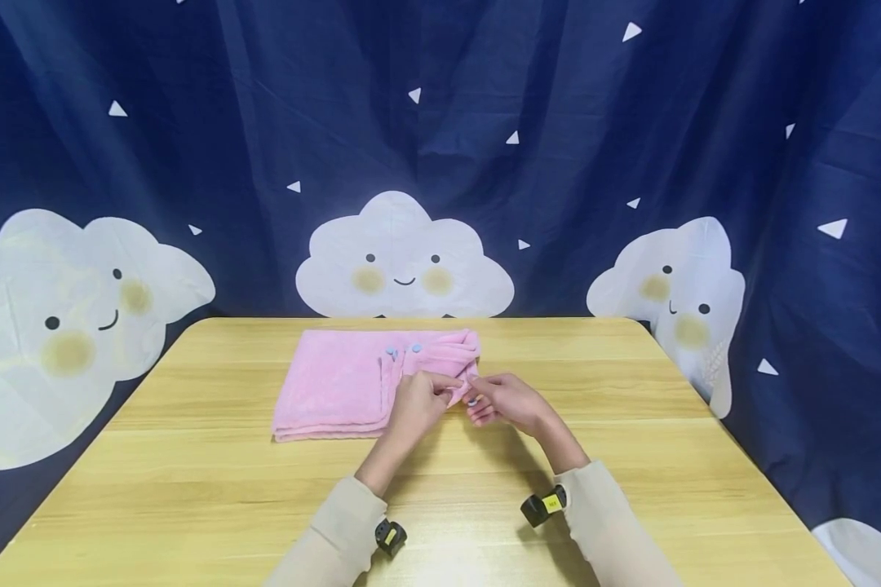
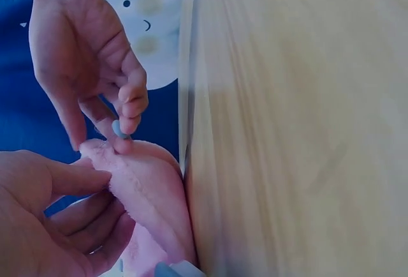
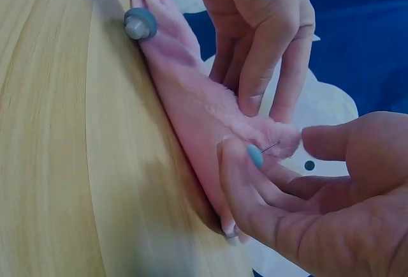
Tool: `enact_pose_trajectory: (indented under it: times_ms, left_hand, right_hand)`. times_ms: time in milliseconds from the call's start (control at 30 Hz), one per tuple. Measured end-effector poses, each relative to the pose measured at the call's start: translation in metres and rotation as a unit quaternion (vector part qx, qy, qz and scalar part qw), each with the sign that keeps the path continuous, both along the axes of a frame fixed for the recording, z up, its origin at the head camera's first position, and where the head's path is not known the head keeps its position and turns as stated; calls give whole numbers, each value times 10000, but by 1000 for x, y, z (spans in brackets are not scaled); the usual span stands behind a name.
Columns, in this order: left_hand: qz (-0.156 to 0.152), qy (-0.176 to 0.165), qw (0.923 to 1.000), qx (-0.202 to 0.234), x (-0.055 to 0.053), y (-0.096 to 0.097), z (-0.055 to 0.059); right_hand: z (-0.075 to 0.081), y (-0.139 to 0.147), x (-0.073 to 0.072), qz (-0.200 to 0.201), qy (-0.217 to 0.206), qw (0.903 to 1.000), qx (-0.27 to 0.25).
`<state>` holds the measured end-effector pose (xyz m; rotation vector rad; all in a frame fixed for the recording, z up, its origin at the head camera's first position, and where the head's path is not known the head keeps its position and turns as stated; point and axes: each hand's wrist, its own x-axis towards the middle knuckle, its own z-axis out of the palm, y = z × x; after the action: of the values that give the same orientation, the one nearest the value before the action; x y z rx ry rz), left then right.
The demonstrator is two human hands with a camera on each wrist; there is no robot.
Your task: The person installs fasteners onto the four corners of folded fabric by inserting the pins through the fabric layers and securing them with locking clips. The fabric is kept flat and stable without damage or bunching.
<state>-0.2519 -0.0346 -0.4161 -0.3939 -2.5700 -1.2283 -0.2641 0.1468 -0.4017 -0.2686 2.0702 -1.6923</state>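
Observation:
A folded pink plush cloth (image 1: 338,379) lies on the table. Near its right end, my left hand (image 1: 418,399) pinches the cloth edge between thumb and fingers; the left wrist view shows that hand (image 2: 57,207) closely. My right hand (image 1: 510,403) faces it, its curled fingers around a blue-headed pin (image 3: 255,156). The pin's thin metal shaft runs into the raised cloth edge, and a finger of the right hand (image 3: 331,194) lies against the blue head. Whether the point comes out on the other side, I cannot tell.
Two blue round heads, one of them a blue button-like head (image 1: 416,348), sit on the cloth's upper part. A grey-blue knob with a clear tip (image 3: 139,25) is on the cloth's side. Behind the wooden table (image 1: 191,489) hangs a dark blue curtain (image 1: 455,163).

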Motion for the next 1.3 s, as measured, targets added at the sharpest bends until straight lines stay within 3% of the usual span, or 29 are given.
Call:
enact_pose_trajectory:
  times_ms: [200,533,1067,1300]
  left_hand:
    - [46,151,9997,-171,1,1,-1]
    - [123,-6,9997,-205,1,1,0]
    - [192,-10,9998,-95,4,3,4]
    - [203,7,9997,-129,4,2,5]
  right_hand:
    - [-1,1,-1,66,-145,9999,-24]
    - [1,0,1,-297,-46,9995,-85]
    - [1,-6,1,-487,173,9986,84]
    - [0,-5,0,-415,29,9990,-149]
